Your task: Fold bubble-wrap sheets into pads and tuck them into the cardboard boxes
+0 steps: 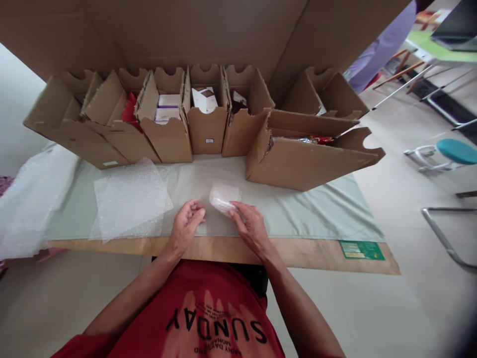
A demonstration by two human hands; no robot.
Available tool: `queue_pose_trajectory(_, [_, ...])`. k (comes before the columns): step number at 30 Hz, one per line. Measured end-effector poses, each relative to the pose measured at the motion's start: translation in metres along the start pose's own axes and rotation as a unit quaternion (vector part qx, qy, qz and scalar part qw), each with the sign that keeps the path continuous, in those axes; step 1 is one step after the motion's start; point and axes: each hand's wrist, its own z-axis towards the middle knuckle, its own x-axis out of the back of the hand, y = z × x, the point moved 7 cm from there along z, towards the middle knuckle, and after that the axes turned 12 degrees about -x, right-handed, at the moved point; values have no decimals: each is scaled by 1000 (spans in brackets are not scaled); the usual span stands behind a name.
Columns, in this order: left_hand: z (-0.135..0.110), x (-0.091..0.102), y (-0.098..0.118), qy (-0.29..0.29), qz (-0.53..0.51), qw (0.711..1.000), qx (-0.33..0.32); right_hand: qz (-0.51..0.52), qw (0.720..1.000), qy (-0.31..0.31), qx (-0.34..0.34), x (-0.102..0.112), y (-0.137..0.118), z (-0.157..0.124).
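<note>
A small item in clear bubble wrap (224, 196) is above the pale green cloth (290, 219), near the middle of the table. My right hand (250, 223) grips its near right corner between thumb and fingers. What is inside the wrap cannot be made out. Just left of the packet, my left hand (188, 221) hovers with fingers loosely curled and thumb apart, and nothing shows in it. Farther left lie flat sheets of bubble wrap (130, 199), stacked askew.
A row of cardboard bins (206, 127) holding boxes and packets lines the back, before a tall cardboard panel (186, 35). One angled bin (309, 164) juts forward at right. More bubble wrap (40, 194) hangs at the left edge. A blue stool (456, 150) stands beyond, right.
</note>
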Motion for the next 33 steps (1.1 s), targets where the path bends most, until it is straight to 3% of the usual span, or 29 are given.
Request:
queue_pose_trajectory(4, [-12,-30,-2,-80,-179,978,73,170,974,-113,-94,-10,-6,-13])
queue_pose_trajectory(7, [-10,-39,1,-74,-199,974,79,220,955,-151,-128,-13,-9,-20])
queue_pose_trajectory(10, [-7,-36,9,-57,-140,987,56,156,979,-59,-115,13,-5,-19])
queue_pose_trajectory(12, [-7,-38,15,-92,-84,991,39,138,987,-25,-84,31,-4,-18])
queue_pose_trajectory(17, [-11,-63,34,-215,27,975,-48,123,982,-135,-55,45,-9,-19])
queue_pose_trajectory(19, [-9,-73,46,-245,72,962,-99,80,986,-134,-60,57,-10,-19])
queue_pose_trajectory(21, [0,-81,67,-253,120,942,-184,48,992,-100,-59,82,-12,-17])
queue_pose_trajectory(23, [14,-88,100,-230,171,908,-305,37,998,-34,-46,122,-14,-14])
queue_pose_trajectory(25, [33,-101,135,-194,220,860,-418,21,996,78,-36,174,-17,-9])
queue_pose_trajectory(27, [57,-123,163,-170,260,813,-493,-27,972,231,-25,230,-21,-6])
queue_pose_trajectory(30, [93,-164,181,-169,311,775,-524,-118,901,417,20,290,-35,1])
queue_pose_trajectory(33, [109,-193,176,-186,357,758,-513,-176,876,441,82,314,-42,22])
